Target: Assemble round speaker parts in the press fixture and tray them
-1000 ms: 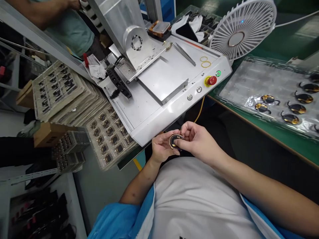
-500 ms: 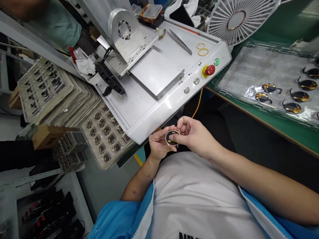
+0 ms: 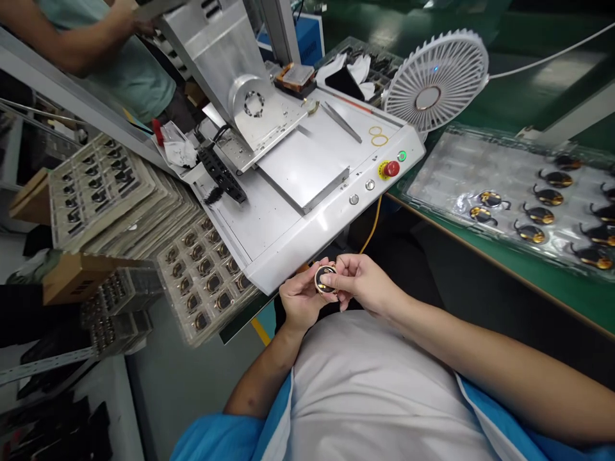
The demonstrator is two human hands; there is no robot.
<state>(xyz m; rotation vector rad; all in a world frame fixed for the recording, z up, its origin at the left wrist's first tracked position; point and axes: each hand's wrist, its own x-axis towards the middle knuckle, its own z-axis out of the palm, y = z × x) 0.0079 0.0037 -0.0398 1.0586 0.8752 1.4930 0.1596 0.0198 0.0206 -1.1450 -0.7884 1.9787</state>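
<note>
A round watch case with a gold-coloured rim and a black, gold-marked inside is held up in front of my shirt. My left hand is closed around its left and lower edge. From the other side my right hand grips it, the thumb pressed onto the black face and the fingers curled at the right edge. Part of the case is hidden beneath that thumb and the fingertips.
Beyond my hands stands a white machine with a red emergency button and tweezers. Trays of watch cases lie left. On the right are a clear tray of round black parts and a fan. A co-worker stands behind.
The camera view has tilted upward, showing more of the fan and the co-worker's arm. My right thumb has shifted on the watch case's face, and the right fingers have moved lower along its edge.
</note>
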